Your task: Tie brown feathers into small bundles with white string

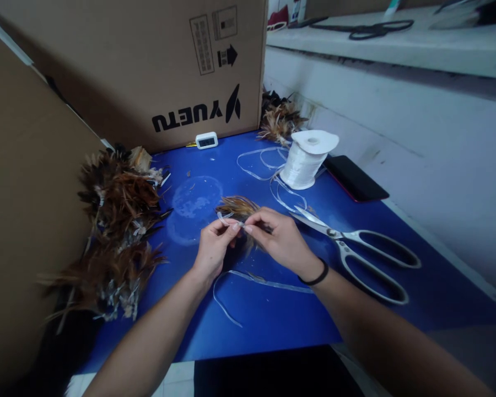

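Observation:
Over the middle of the blue table (pixel 281 325), my two hands meet with their fingertips pinched close together. My left hand (pixel 215 242) is closed on a thin white ribbon (pixel 223 218), whose end loops up above the thumb. My right hand (pixel 279 237), with a black band at the wrist, pinches at the same spot, by the base of a brown feather bunch (pixel 237 205). The feathers fan out behind and below the fingers, partly hidden by them. Exactly what lies between the right fingertips is too small to tell. Another length of ribbon lies on the table nearer me.
Large open scissors (pixel 334 234) lie to the right, near a white ribbon spool (pixel 303 162) with loose loops and a dark phone (pixel 355 177). Feather bunches (pixel 119 204) pile up at left; others (pixel 281 118) sit at the back. A cardboard box (pixel 128 66) and small digital clock (pixel 206 141) stand behind.

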Demonstrator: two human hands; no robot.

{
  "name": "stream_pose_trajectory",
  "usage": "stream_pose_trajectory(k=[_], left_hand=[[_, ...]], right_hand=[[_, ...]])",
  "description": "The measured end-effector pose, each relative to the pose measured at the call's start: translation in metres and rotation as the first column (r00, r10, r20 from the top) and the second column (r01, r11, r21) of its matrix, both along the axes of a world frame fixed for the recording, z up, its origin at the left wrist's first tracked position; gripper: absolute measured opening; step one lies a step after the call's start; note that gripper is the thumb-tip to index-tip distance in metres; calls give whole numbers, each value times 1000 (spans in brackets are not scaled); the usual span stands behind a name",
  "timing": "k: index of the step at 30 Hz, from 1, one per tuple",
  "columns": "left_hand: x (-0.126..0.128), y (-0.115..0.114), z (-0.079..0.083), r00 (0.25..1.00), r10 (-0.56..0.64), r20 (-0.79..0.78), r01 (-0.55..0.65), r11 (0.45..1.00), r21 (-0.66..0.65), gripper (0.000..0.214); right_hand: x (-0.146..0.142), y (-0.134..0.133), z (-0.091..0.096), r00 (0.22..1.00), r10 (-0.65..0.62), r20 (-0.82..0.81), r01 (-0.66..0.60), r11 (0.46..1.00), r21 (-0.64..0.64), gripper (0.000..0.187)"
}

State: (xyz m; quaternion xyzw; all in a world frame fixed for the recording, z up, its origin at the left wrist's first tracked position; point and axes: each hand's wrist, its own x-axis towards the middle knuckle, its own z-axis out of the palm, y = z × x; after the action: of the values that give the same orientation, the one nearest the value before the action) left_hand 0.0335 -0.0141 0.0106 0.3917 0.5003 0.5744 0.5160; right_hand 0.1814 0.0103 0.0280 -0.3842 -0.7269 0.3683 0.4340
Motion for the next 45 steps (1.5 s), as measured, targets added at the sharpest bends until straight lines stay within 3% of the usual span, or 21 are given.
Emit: stream_pose_trajectory(k=[7, 20, 25, 28, 31, 38, 45], left_hand=[[1, 0, -2, 999, 17, -49, -16, 999, 38, 23], [1, 1, -7, 992, 76, -101, -68, 994, 82, 15], [-2, 3, -6, 998, -57, 33, 57, 998, 16, 21], [-3, 3, -3, 978, -142, 150, 143, 990, 3, 34], [-1, 1, -2, 969, -199, 149, 200, 980, 5, 40], [0, 1, -6, 990, -104, 95, 98, 993, 69, 25], [0, 0, -6, 988, -147, 35, 144, 986, 84, 24]], right_hand=[[0, -3, 5, 998, 23, 60, -31, 991, 133, 10], [-3, -9, 4, 982, -60, 179, 5, 956, 295, 10], [-5, -7, -2, 983, -92, 157, 50, 966, 254, 10], [-5, -5, -3, 984, -130, 119, 102, 971, 216, 8], [-5, -5, -3, 984, -156, 84, 137, 970, 199, 7], [-5, -6, -3, 984, -118, 131, 93, 980, 178, 9], [-5, -7, -2, 983, -109, 149, 86, 985, 151, 8]])
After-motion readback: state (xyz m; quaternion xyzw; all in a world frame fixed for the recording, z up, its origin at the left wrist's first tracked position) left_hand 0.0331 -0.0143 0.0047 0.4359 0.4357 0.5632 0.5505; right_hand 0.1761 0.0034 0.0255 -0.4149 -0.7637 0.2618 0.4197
